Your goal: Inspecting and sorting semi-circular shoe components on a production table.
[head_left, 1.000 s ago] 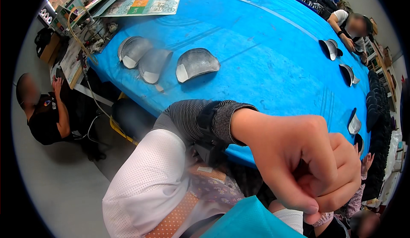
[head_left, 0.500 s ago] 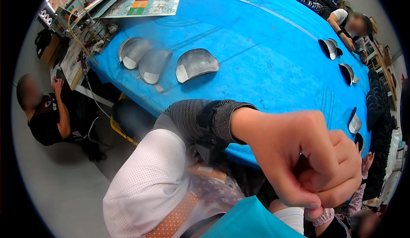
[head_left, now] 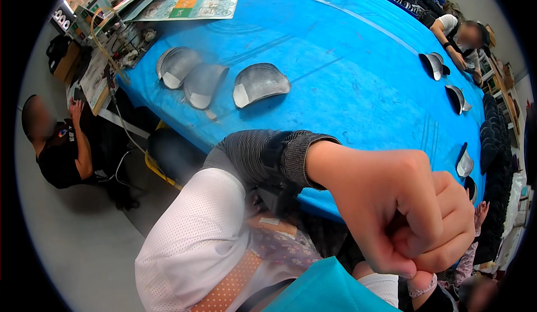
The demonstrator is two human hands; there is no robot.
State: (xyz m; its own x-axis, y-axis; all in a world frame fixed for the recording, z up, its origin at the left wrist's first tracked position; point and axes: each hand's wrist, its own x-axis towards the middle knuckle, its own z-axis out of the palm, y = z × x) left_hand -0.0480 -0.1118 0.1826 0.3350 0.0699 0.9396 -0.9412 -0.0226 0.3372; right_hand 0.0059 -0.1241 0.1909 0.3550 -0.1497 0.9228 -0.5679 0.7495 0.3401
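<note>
My left hand (head_left: 403, 205) is raised over the near right edge of the table, close to the camera. Its fingers are curled and pressed together, and what they hold, if anything, is hidden. A dark striped sleeve with a black band (head_left: 274, 152) covers the forearm. Just under the curled fingers shows a small bit of skin (head_left: 422, 281); it may be part of my right hand, which is otherwise hidden. On the blue-covered table (head_left: 347, 105) beyond lie three curved grey shell pieces with pale patches: one single (head_left: 263, 82) and two overlapping (head_left: 204, 82), (head_left: 174, 66).
More curved shells (head_left: 432, 66) lie along the right edge, others at the far edge. A printed board (head_left: 207, 1) rests at the far left. One person (head_left: 64, 149) stands left, another (head_left: 458, 43) far right; a third person's hand (head_left: 481, 214) is right. Dark items (head_left: 492, 138) are piled there.
The view has shifted very slightly, so the table things sit a little to the right. My left hand stays closed in nearly the same place.
</note>
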